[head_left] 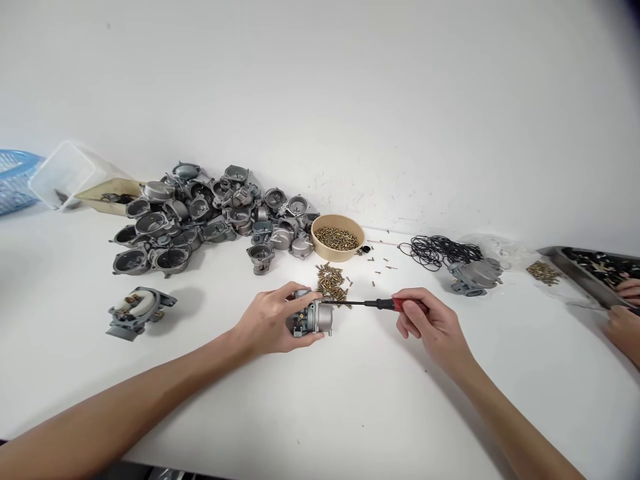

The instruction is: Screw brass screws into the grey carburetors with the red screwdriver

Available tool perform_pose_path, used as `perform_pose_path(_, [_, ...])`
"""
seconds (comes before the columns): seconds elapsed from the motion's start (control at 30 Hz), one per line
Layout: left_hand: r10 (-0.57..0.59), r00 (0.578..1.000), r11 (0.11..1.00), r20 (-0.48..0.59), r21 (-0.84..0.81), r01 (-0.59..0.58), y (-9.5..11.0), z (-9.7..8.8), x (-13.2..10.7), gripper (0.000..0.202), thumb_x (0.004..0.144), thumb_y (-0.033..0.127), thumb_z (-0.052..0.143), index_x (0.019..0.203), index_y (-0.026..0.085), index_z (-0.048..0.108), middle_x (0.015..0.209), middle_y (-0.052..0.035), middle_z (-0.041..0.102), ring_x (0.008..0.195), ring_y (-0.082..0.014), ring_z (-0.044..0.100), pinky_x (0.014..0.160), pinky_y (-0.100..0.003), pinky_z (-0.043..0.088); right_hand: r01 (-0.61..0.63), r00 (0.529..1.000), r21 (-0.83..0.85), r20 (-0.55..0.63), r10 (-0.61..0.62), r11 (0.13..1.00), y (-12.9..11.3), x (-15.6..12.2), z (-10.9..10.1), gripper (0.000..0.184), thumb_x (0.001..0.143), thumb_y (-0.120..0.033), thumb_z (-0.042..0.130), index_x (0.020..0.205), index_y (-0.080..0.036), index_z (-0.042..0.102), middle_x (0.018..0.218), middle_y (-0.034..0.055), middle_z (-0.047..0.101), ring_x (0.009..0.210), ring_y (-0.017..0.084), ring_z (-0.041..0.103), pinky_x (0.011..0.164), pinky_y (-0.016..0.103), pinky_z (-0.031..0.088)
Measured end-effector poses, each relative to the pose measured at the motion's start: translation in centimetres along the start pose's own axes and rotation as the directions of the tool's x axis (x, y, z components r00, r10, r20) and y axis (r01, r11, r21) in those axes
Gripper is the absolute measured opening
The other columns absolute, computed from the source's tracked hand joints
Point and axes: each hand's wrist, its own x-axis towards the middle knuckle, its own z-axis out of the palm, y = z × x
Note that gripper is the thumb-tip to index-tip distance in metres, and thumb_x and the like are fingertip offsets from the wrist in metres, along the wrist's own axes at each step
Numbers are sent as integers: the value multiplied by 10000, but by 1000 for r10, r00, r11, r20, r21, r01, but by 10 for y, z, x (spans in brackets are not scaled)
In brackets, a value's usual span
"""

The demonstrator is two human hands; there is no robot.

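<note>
My left hand (273, 323) grips a small grey metal carburetor (314, 317) lying on its side on the white table (350, 400). My right hand (431, 324) holds a screwdriver (373, 304) with a red and black handle. Its thin shaft points left and its tip meets the top of the carburetor. Loose brass screws (333, 283) lie scattered just behind the carburetor. A tan bowl (337, 237) of the same screws stands farther back.
A heap of grey carburetor bodies (200, 213) fills the back left, with one more carburetor (136, 311) apart at the left. Black O-rings (440, 251), another carburetor (474, 276) and a metal tray (570, 264) sit at the right, where another person's hands (625, 313) work. Plastic containers (65, 175) stand far left.
</note>
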Motion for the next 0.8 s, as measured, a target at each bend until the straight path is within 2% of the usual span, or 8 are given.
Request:
perform_pose_path(0.1, [5,1000,1000,0,-7,-5,-1,0,0,522,841,539,719,1248,214,696,1145,-97,711,697,-168,723,631,-326,634,8,1000,-10,25,-8,1000,-4,-1,1,214,984,-421,616,1063,-230,674,812,17,579,577,112,554,550,279,490])
perform_pose_path(0.2, [12,1000,1000,-10,4,-12,-1,0,1,517,842,540,715,1245,216,698,1144,-95,712,696,-166,722,615,-315,627,-64,997,-6,53,64,998,-6,-2,0,256,908,-422,720,1047,-217,650,766,1,570,563,115,549,536,274,485])
perform_pose_path(0.3, [31,999,999,-41,33,-29,0,0,1,509,835,549,715,1222,218,709,1122,-87,723,689,-169,725,586,-309,617,-163,984,7,74,162,987,-6,-1,-1,298,916,-472,697,995,-192,635,596,-49,485,459,89,451,454,242,394])
perform_pose_path(0.4, [86,992,994,-90,79,-79,0,0,1,499,830,555,712,1185,205,721,1095,-83,736,624,-150,706,525,-291,587,-243,966,39,103,238,969,-6,0,-1,363,915,-529,679,976,-174,632,492,-92,370,418,76,338,420,236,361])
perform_pose_path(0.5, [146,982,985,-121,114,-132,0,-1,1,490,829,544,718,1176,198,719,1087,-86,745,571,-131,678,495,-282,567,-296,950,71,123,286,953,-8,1,-1,404,891,-573,691,907,-176,619,470,-106,322,418,63,260,402,229,356])
perform_pose_path(0.6, [194,973,973,-127,152,-174,0,-3,1,474,836,531,716,1177,202,715,1101,-91,750,605,-143,698,523,-287,585,-356,929,125,153,337,926,-10,2,-1,421,891,-590,684,802,-192,577,429,-121,278,389,45,187,387,223,356])
perform_pose_path(0.8, [256,954,943,-159,259,-210,1,-3,0,437,829,441,740,1207,228,694,1177,-76,753,696,-171,729,574,-307,605,-517,853,213,206,479,829,-20,3,2,474,881,-596,698,703,-206,494,427,-141,195,350,25,121,359,197,340])
